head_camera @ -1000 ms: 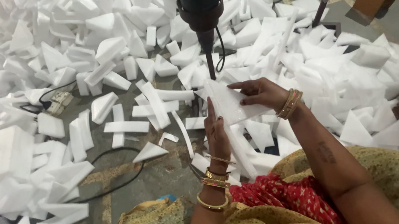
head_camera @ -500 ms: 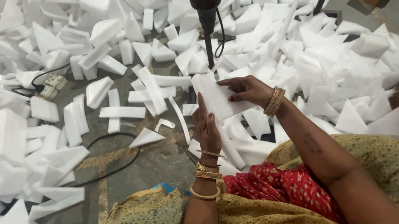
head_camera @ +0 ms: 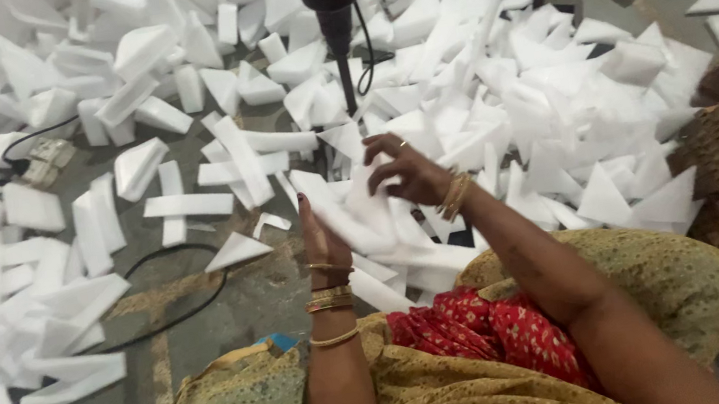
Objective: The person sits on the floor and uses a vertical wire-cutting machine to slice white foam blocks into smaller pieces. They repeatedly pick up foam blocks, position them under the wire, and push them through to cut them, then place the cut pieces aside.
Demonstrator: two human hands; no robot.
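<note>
Since earlier frame, flat white foam sheet piece [head_camera: 352,212] sits lower, away from black vertical drill-like tool [head_camera: 334,9]. Left hand [head_camera: 323,240] props its edge, fingers straight; right hand [head_camera: 407,172] fingers curl, pinching top. Prob. light, stiff, crumbly; hold by edges.
</note>
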